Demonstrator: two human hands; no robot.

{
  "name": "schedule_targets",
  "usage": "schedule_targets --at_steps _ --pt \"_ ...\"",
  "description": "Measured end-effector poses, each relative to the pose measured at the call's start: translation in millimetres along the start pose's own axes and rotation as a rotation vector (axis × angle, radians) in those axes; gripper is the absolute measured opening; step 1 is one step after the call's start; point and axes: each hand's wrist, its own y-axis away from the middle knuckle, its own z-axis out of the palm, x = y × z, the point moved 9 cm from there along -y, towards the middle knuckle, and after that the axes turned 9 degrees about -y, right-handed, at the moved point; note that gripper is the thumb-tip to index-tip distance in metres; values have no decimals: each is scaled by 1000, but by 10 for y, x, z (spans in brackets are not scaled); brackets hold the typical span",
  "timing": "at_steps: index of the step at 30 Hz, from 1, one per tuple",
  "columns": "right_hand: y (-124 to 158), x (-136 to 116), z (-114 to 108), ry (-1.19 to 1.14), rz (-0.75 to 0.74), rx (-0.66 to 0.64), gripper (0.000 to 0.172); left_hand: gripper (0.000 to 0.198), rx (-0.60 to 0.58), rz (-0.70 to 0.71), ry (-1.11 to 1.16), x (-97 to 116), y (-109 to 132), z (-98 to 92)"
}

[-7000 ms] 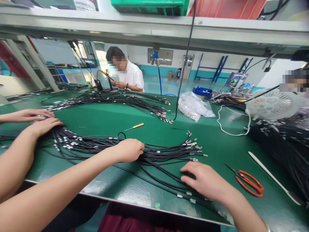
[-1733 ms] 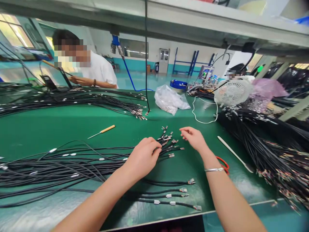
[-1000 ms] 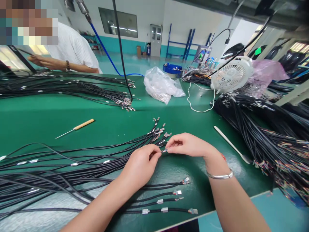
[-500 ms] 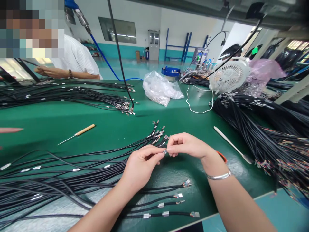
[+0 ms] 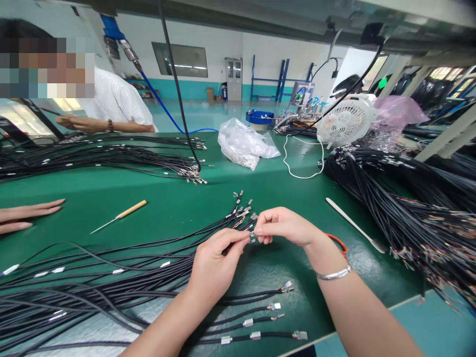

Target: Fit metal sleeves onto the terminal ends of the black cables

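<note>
My left hand [image 5: 217,260] is closed in a pinch on a small silvery cable connector [image 5: 252,234]. Thumb and forefinger of my right hand [image 5: 284,227] close on the other side of that same piece; its details are too small to tell. Just beyond my fingertips lie the connector ends of a bundle of black cables [image 5: 163,250], which runs off to the left under my left forearm. Several separate cable ends with metal connectors [image 5: 300,335] and white labels [image 5: 225,340] lie nearer me. An orange loop [image 5: 339,243] shows behind my right wrist.
An awl [image 5: 128,211] lies left on the green table [image 5: 178,198], near another person's hand [image 5: 31,215]. A white-handled tool [image 5: 353,223] lies right, beside a big cable heap [image 5: 375,203]. Further back are a plastic bag [image 5: 245,144], a fan [image 5: 345,121] and more cables [image 5: 111,156].
The view has shifted slightly. The other person's hand at the left has come further into view over the table. My hands keep their pinch at the connector, with little movement.
</note>
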Motion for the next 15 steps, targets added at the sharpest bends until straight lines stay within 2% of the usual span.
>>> schedule_targets --at_steps 9,15 --pt "-29 40 -16 -55 13 32 23 8 -4 -39 8 -45 -2 36" --pt "-44 73 -1 -74 25 10 23 13 -9 97 -35 74 -17 38"
